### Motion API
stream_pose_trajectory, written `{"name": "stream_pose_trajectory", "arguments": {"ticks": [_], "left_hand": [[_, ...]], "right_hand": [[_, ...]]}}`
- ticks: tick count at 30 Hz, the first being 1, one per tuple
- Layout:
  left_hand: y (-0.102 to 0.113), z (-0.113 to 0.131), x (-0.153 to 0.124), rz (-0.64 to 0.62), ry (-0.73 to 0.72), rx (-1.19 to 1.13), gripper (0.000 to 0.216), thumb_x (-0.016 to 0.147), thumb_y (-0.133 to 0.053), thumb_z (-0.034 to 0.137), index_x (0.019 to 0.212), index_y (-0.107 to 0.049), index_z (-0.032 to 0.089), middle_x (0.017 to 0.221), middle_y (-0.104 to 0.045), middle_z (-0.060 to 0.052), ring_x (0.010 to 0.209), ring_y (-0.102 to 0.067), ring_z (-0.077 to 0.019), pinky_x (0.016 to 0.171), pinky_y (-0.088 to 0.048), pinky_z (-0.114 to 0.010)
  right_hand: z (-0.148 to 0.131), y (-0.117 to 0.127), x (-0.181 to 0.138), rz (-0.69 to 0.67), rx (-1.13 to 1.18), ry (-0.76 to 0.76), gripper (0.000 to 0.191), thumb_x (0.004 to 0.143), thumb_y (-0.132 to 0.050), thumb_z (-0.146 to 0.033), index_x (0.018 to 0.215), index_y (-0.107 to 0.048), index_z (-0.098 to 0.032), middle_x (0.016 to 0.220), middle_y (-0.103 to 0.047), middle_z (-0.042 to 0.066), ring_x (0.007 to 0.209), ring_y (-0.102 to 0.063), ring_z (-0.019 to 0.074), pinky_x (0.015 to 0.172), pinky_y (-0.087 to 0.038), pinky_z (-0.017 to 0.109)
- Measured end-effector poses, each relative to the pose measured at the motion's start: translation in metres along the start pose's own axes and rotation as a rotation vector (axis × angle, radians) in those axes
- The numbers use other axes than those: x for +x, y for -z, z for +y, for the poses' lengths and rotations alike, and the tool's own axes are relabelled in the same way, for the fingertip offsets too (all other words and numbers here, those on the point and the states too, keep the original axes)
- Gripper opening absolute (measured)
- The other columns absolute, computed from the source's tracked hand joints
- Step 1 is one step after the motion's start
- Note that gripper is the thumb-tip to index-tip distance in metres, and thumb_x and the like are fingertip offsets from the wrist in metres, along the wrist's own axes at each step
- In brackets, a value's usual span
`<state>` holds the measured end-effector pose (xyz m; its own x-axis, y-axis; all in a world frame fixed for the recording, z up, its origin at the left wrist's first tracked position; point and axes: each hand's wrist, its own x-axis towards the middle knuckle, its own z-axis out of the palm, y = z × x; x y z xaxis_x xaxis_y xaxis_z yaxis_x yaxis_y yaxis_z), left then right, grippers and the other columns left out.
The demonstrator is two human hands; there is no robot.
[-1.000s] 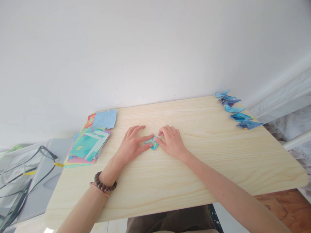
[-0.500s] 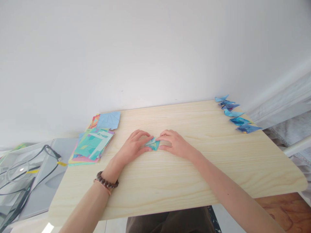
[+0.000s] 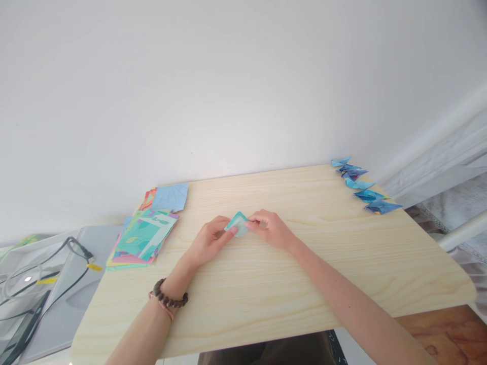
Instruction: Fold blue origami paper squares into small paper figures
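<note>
A small folded piece of teal patterned paper is held just above the middle of the light wooden table. My left hand pinches its left side with thumb and fingers closed. My right hand pinches its right edge, fingers curled. A beaded bracelet sits on my left wrist. Both forearms reach in from the near edge of the table.
A stack of coloured patterned paper sheets lies at the table's left edge. Several folded blue paper figures line the far right corner. A grey surface with black cables is left of the table. A white wall runs behind.
The folded paper was pressed flat on the table under both hands; now both hands have lifted it and hold it pinched between them. The view shifted slightly downward.
</note>
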<state>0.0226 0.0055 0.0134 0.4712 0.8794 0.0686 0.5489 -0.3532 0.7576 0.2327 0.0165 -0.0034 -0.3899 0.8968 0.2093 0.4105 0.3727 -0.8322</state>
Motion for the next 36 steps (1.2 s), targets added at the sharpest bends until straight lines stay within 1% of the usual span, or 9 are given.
{"name": "stream_pose_trajectory", "arguments": {"ticks": [3,5,7,13,16,20,25,32,36], "left_hand": [[0.0011,-0.0021,0.0019,0.007,0.02,-0.107,0.028,0.088,-0.045,0.037,0.093,-0.065,0.018,0.1,-0.064,-0.006,0.094,-0.057,-0.0187,0.085,-0.043,-0.029],[0.0003,-0.0049,0.0029,0.03,0.081,-0.142,0.03,0.087,-0.047,0.037,0.105,-0.061,0.018,0.102,-0.065,-0.007,0.095,-0.058,-0.019,0.086,-0.044,-0.031],[-0.0017,-0.0071,0.0037,0.042,0.121,-0.131,0.032,0.085,-0.051,0.038,0.109,-0.059,0.018,0.1,-0.066,-0.006,0.093,-0.059,-0.0189,0.085,-0.044,-0.032],[-0.0073,-0.0064,0.0056,0.057,0.111,0.023,0.02,0.08,-0.055,0.036,0.087,-0.062,0.018,0.084,-0.065,-0.004,0.081,-0.06,-0.0175,0.078,-0.046,-0.031],[-0.0076,-0.0057,0.0061,0.076,0.078,0.081,0.015,0.079,-0.057,0.033,0.081,-0.062,0.019,0.083,-0.063,-0.003,0.082,-0.059,-0.0177,0.078,-0.044,-0.032],[-0.0074,-0.0064,0.0067,0.066,0.055,0.098,0.014,0.079,-0.057,0.033,0.082,-0.063,0.02,0.086,-0.063,-0.003,0.084,-0.057,-0.0182,0.081,-0.043,-0.033],[-0.0082,-0.0077,0.0065,0.055,0.013,0.12,0.016,0.082,-0.055,0.033,0.089,-0.065,0.023,0.09,-0.065,-0.003,0.09,-0.056,-0.0193,0.086,-0.041,-0.035],[-0.0074,-0.0059,0.0062,0.05,-0.002,0.145,0.02,0.082,-0.054,0.033,0.098,-0.063,0.023,0.095,-0.064,-0.004,0.092,-0.055,-0.0198,0.087,-0.041,-0.036],[-0.0071,-0.0073,0.0062,0.079,0.035,0.094,0.021,0.082,-0.054,0.036,0.093,-0.064,0.022,0.092,-0.065,-0.004,0.089,-0.057,-0.0196,0.085,-0.042,-0.035]], "right_hand": [[0.0011,0.0013,0.001,-0.048,-0.015,-0.014,0.021,0.086,-0.049,-0.031,0.08,-0.067,-0.02,0.076,-0.065,0.001,0.075,-0.055,0.0135,0.064,-0.041,0.024],[0.0021,0.0003,0.0017,-0.067,-0.042,-0.016,0.019,0.084,-0.052,-0.031,0.079,-0.067,-0.02,0.074,-0.064,0.001,0.072,-0.055,0.0132,0.065,-0.041,0.024],[0.0027,-0.0011,0.0019,-0.074,-0.066,-0.027,0.015,0.081,-0.055,-0.03,0.081,-0.066,-0.02,0.072,-0.064,0.0,0.07,-0.054,0.0129,0.064,-0.04,0.024],[0.0028,-0.0017,0.0012,-0.102,-0.129,0.008,0.007,0.077,-0.06,-0.024,0.081,-0.065,-0.021,0.065,-0.065,-0.001,0.071,-0.054,0.0137,0.068,-0.039,0.026],[0.0032,-0.0013,0.0008,-0.111,-0.144,0.029,0.005,0.077,-0.061,-0.024,0.08,-0.064,-0.021,0.065,-0.065,-0.002,0.071,-0.054,0.0137,0.069,-0.039,0.026],[0.0034,-0.0028,0.0003,-0.087,-0.182,0.05,0.005,0.078,-0.06,-0.024,0.08,-0.063,-0.021,0.068,-0.064,-0.002,0.07,-0.054,0.0132,0.072,-0.038,0.027],[0.004,-0.0059,0.0001,-0.059,-0.239,0.114,0.004,0.079,-0.06,-0.024,0.078,-0.062,-0.02,0.08,-0.064,0.0,0.077,-0.054,0.0134,0.077,-0.037,0.029],[0.0055,-0.0072,-0.0016,-0.019,-0.212,0.114,0.006,0.082,-0.055,-0.022,0.083,-0.061,-0.021,0.078,-0.062,0.0,0.077,-0.054,0.0136,0.076,-0.038,0.028],[0.0045,-0.0075,-0.0027,-0.003,-0.189,0.118,0.008,0.083,-0.055,-0.023,0.087,-0.061,-0.021,0.08,-0.062,0.001,0.08,-0.055,0.0139,0.075,-0.039,0.028]]}}
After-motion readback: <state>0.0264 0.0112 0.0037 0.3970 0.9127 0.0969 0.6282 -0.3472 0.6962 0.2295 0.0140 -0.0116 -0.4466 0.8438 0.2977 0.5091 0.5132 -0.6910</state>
